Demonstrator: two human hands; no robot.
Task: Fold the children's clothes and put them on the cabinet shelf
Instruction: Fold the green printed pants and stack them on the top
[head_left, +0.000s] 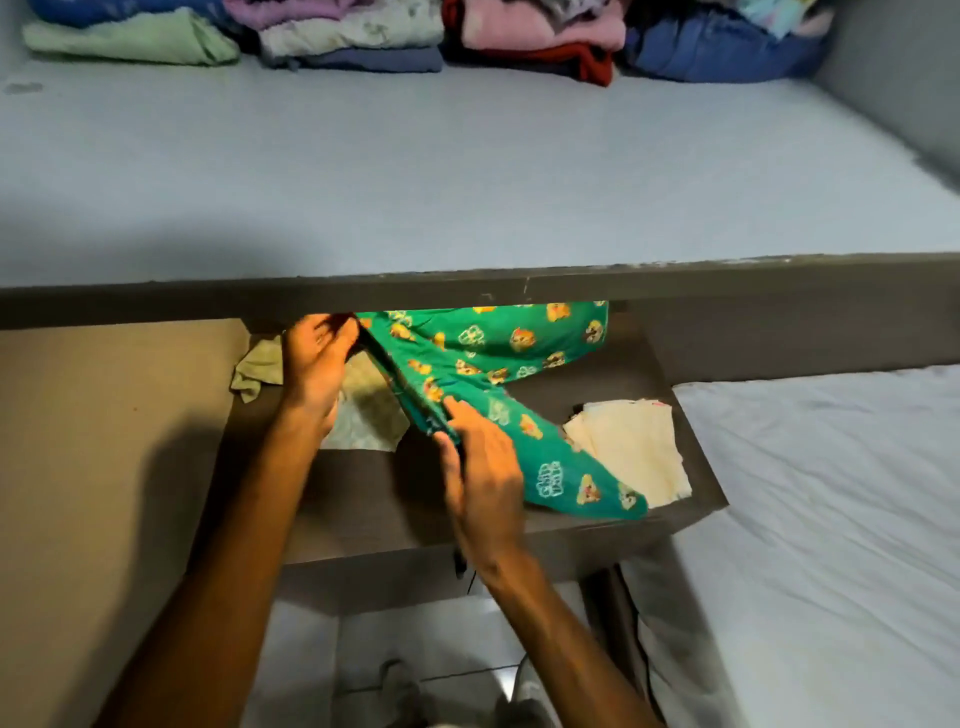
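Note:
A pair of green children's pants (498, 358) with yellow cartoon prints hangs over the lower shelf (374, 499), its two legs spread to the right. My left hand (317, 364) grips one end of the waistband just under the front edge of the upper shelf (467, 171). My right hand (480, 467) grips the other end of the waistband, lower and nearer to me. Folded clothes (363, 36) sit in a row at the back of the upper shelf.
On the lower shelf lie a cream folded cloth (631, 447), a pale green cloth (257, 371) and a light patterned piece (371, 415). A bed with a white sheet (831, 519) is at the right. The cabinet's side wall (893, 83) closes the upper right.

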